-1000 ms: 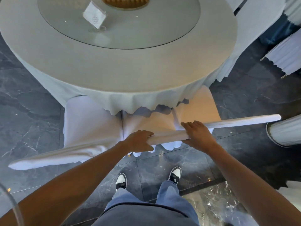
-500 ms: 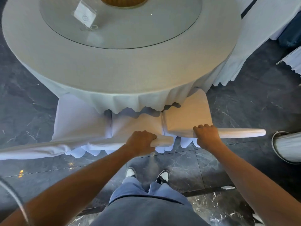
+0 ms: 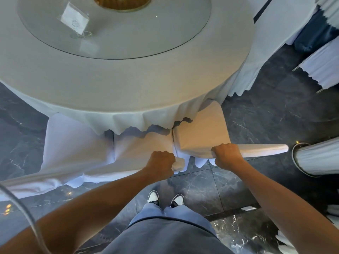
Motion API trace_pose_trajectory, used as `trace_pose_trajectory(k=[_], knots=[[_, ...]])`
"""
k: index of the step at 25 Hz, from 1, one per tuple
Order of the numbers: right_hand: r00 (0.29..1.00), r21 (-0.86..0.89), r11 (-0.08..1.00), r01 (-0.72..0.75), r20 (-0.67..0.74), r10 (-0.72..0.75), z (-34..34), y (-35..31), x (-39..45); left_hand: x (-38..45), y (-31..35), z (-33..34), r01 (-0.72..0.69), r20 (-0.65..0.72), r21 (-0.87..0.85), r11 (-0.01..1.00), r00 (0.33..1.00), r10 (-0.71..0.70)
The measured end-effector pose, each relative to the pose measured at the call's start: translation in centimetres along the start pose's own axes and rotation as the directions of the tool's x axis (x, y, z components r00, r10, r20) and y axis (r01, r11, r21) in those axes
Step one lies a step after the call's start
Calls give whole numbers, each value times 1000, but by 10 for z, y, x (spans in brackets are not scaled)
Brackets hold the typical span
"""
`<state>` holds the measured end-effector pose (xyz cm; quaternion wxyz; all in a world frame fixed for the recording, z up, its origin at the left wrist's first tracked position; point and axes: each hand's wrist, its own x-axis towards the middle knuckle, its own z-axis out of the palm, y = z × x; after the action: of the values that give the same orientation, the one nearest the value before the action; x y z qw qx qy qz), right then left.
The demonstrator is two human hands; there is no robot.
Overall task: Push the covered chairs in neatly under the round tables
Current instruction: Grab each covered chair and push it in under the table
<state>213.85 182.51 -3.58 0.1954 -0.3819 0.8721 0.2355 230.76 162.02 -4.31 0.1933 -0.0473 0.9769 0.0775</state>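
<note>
The round table (image 3: 128, 85) has a pale cloth hanging over its edge, with a glass turntable on top. Three white-covered chairs stand side by side at its near edge, their seats partly under the cloth. My left hand (image 3: 160, 166) is closed on the right end of the middle chair's (image 3: 143, 146) back top. My right hand (image 3: 226, 156) grips the left end of the right chair's (image 3: 201, 129) back top, which runs out to the right. The left chair (image 3: 73, 143) is untouched.
A card in a clear stand (image 3: 74, 20) sits on the turntable. More covered chairs (image 3: 322, 70) stand at the far right, and a draped round object (image 3: 317, 158) stands close to the right chair's back. The floor is dark marble; my feet (image 3: 165, 198) are behind the chairs.
Both hands have moved forward with the chair backs. The middle and right chairs have slid toward the table, and the right chair's back has swung more level.
</note>
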Motion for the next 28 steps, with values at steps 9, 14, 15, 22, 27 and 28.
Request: trace_pose_trajectory(k=[9,14,15,22,27,28], knots=[[999,-62,997,34,-1,-34,-11,54,19,0,8,-7,53,7,22,998,999,-53],[998,-161,985,57,-18,-61,-17,105,21,-2,22,-16,150,32,12,989,988,-150],[998,-163,985,64,-18,-67,-13,111,18,1,24,-17,161,27,6,987,987,-161],[985,-122,980,158,-45,-165,24,78,5,36,42,-22,178,39,-3,984,983,-178],[981,-77,978,192,-17,-194,4,44,18,32,44,-14,237,22,-13,971,971,-237],[981,-75,978,195,-3,-196,4,44,18,31,44,-13,244,17,-20,970,970,-244]])
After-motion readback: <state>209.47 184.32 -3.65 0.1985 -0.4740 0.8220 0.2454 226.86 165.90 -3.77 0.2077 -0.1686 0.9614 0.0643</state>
